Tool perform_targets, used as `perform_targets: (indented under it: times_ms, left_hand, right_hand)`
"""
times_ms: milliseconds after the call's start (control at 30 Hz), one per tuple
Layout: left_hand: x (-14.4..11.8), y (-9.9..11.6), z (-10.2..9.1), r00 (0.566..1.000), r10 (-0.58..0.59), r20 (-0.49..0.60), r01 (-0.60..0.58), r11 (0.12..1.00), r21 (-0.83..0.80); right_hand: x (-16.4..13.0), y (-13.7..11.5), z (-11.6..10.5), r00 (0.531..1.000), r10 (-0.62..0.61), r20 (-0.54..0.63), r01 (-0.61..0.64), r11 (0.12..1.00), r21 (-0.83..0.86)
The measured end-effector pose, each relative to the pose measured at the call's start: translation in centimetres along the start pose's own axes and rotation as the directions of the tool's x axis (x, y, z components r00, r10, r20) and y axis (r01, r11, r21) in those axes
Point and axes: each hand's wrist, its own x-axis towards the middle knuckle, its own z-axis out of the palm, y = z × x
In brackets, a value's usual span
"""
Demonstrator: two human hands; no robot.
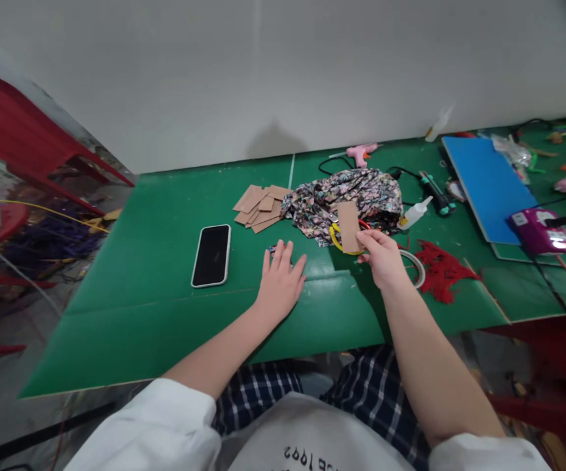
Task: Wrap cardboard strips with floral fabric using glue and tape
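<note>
A black-screened phone in a pale case [212,256] lies flat on the green-topped bench [140,222]. Rightward, a glossy purple box [540,231] sits by a rectangular blue board [489,186]; leftward stands a red plastic chair [17,114].

Two hands [281,280], one phone [212,256]

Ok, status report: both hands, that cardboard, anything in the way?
Right hand: grip on cardboard piece, held up. Left hand: palm down on green table, partly covering small patterned scrap. Close by: floral cloth, tape roll.
</note>
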Motion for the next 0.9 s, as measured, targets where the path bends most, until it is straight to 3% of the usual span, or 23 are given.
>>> perform_targets:
  times_ms: [200,367,433,500,533,567,633,700,733,800,900]
  left_hand:
    - [1.2,-3.6,0.1,0.999,-0.048,-0.008,0.049,0.997,0.065]
    - [3.2,-6.2,0.2,0.996,-0.082,-0.024,0.084,0.995,0.045]
    - [5.0,-6.6,0.0,0.996,-0.085,-0.031,0.084,0.996,-0.023]
    - [7.4,-6.5,-0.3,0.996,-0.089,-0.022,0.086,0.989,-0.119]
    - [8.7,-6.3,-0.4,0.994,-0.106,0.001,0.104,0.980,-0.169]
    - [9.9,-6.0,-0.4,0.988,-0.149,0.027,0.151,0.966,-0.211]
    - [12.1,-5.4,-0.1,0.973,-0.219,0.074,0.231,0.930,-0.287]
    - [13.7,-5.0,0.5,0.961,-0.255,0.106,0.276,0.890,-0.364]
    - [14.2,-4.9,0.8,0.959,-0.258,0.119,0.284,0.875,-0.392]
    - [14.9,-5.0,1.2,0.956,-0.259,0.138,0.294,0.849,-0.440]
    - [15.4,-6.1,1.3,0.947,-0.281,0.154,0.320,0.790,-0.523]
  right_hand:
    - [0.1,-0.4,-0.4,0.997,-0.072,-0.004,0.072,0.996,0.051]
    - [1.0,-0.8,-1.7,0.999,-0.030,0.020,0.028,0.996,0.082]
    - [1.4,-0.9,-2.1,0.999,-0.045,0.030,0.044,0.999,0.017]
    - [1.8,-1.1,-2.2,0.993,-0.105,0.054,0.114,0.970,-0.217]
    - [2.0,-1.2,-2.2,0.987,-0.142,0.076,0.160,0.902,-0.401]
    - [2.1,-1.4,-2.0,0.980,-0.172,0.104,0.199,0.776,-0.599]
    - [2.4,-1.6,-1.6,0.972,-0.180,0.152,0.215,0.422,-0.881]
    - [2.4,-1.8,-0.9,0.975,-0.139,0.173,0.190,0.127,-0.973]
    - [2.4,-1.8,-0.6,0.977,-0.118,0.177,0.182,0.028,-0.983]
    - [2.5,-2.0,-0.2,0.978,-0.091,0.187,0.179,-0.091,-0.980]
    - [2.6,-2.4,-0.5,0.980,-0.040,0.194,0.187,-0.143,-0.972]
